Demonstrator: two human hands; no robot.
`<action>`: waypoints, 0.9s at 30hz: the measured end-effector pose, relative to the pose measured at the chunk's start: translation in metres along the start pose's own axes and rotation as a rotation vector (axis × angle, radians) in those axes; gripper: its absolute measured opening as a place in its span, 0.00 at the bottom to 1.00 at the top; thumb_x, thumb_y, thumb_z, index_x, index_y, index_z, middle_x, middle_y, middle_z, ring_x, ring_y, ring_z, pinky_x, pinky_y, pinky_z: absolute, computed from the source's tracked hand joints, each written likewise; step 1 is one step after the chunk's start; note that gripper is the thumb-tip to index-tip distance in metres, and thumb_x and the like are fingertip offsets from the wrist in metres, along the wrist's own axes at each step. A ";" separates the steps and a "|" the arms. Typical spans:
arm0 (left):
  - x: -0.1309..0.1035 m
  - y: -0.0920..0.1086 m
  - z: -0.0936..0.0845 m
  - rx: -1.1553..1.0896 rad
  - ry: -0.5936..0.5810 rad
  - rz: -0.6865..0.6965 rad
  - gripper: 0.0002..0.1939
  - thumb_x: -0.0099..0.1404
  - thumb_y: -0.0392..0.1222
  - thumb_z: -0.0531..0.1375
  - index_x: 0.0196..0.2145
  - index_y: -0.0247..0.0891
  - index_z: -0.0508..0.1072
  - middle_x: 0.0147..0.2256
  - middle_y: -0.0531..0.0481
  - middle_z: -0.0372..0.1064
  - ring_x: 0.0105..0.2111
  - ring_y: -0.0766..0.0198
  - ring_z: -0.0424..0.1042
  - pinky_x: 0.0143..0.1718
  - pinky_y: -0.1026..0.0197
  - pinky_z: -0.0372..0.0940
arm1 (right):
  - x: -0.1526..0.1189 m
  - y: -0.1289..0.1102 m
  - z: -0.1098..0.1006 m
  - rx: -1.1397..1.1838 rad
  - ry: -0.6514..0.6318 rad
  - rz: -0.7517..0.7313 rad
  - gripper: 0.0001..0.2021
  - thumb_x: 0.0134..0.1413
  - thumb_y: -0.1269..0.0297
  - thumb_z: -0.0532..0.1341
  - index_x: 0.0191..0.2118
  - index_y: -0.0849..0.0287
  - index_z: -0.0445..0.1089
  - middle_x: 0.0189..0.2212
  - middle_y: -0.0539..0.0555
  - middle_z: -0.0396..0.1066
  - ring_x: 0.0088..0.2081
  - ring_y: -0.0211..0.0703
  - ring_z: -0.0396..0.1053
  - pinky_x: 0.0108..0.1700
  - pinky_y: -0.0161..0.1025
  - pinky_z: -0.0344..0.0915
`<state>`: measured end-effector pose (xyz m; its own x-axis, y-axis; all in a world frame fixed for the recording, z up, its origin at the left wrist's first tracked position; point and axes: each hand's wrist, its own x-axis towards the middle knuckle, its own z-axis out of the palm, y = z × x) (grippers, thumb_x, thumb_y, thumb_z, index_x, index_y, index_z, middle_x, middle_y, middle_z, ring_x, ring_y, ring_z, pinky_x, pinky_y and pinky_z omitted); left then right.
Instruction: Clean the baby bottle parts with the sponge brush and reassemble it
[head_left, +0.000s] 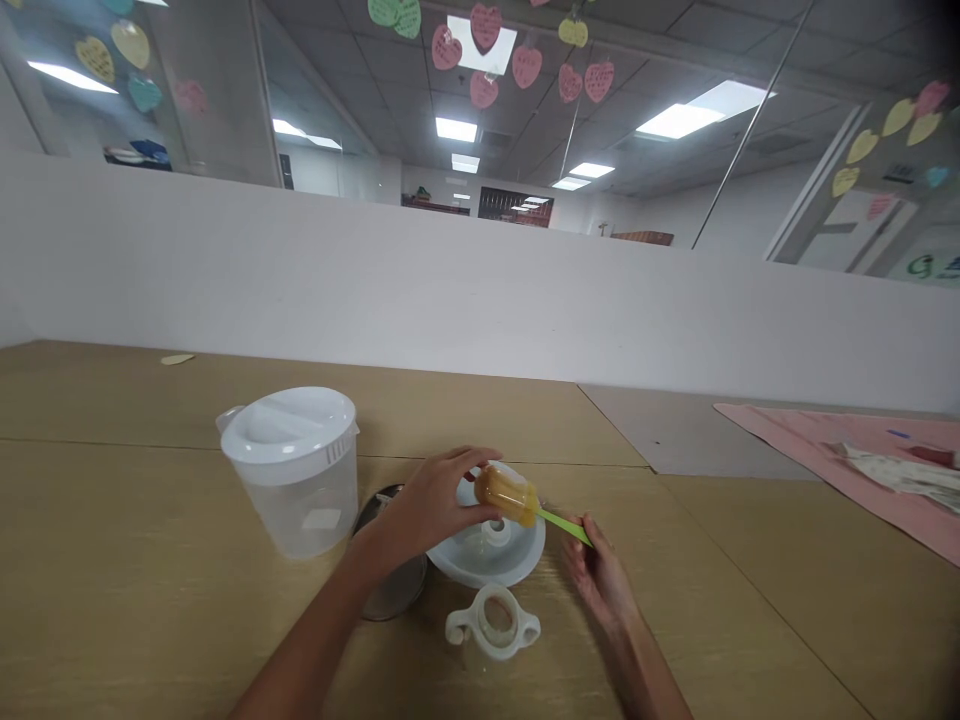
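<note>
My left hand (437, 500) is closed around a small amber bottle (502, 494), tilted with its mouth toward the right. A green-handled brush (561, 522) goes into that mouth; its head is hidden or blurred inside. My right hand (596, 570) grips the far end of the handle. Below the bottle stands a round white bowl (487, 575) with a raised ring-shaped centre. Nearer to me lies a white ring with two side handles (495, 622). Under my left forearm, a dark-rimmed round container (397, 592) is partly covered.
A clear plastic pitcher (315, 510) with a white lid (289, 425) stands to the left. At the right, a pink cloth (787, 440) carries a white crumpled item (900, 470). A flat beige piece (178, 359) lies by the low white wall (375, 280) behind the table.
</note>
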<state>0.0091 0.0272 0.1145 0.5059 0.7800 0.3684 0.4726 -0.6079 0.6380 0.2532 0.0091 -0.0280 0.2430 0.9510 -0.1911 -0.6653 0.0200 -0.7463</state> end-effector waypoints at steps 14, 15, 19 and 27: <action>0.002 -0.008 -0.010 0.096 0.001 0.018 0.21 0.54 0.45 0.65 0.46 0.43 0.71 0.44 0.52 0.72 0.40 0.63 0.71 0.45 0.62 0.65 | -0.001 0.005 0.007 -0.011 0.068 -0.018 0.20 0.30 0.55 0.73 0.29 0.62 0.71 0.15 0.45 0.66 0.14 0.28 0.61 0.13 0.22 0.61; 0.002 -0.008 -0.012 0.104 0.009 0.020 0.21 0.54 0.45 0.64 0.46 0.43 0.71 0.44 0.52 0.72 0.40 0.63 0.71 0.45 0.62 0.65 | -0.001 0.005 0.007 -0.014 0.075 -0.016 0.20 0.30 0.55 0.73 0.29 0.61 0.71 0.15 0.44 0.66 0.14 0.28 0.61 0.13 0.22 0.60; 0.002 -0.005 -0.014 0.095 0.014 0.018 0.21 0.55 0.46 0.63 0.48 0.43 0.71 0.46 0.51 0.72 0.41 0.62 0.72 0.47 0.60 0.65 | 0.002 0.004 0.002 -0.013 0.065 -0.060 0.19 0.32 0.53 0.72 0.27 0.61 0.69 0.14 0.43 0.63 0.13 0.27 0.59 0.12 0.21 0.58; 0.000 -0.001 -0.005 0.101 0.013 0.069 0.22 0.56 0.45 0.63 0.49 0.45 0.70 0.50 0.52 0.69 0.48 0.61 0.69 0.54 0.58 0.61 | 0.006 0.010 -0.001 -0.035 0.031 -0.081 0.20 0.33 0.52 0.72 0.29 0.60 0.69 0.16 0.43 0.63 0.15 0.28 0.60 0.13 0.23 0.60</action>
<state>0.0050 0.0287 0.1172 0.5302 0.7376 0.4182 0.5077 -0.6712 0.5401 0.2485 0.0147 -0.0367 0.3168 0.9368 -0.1486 -0.6178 0.0849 -0.7817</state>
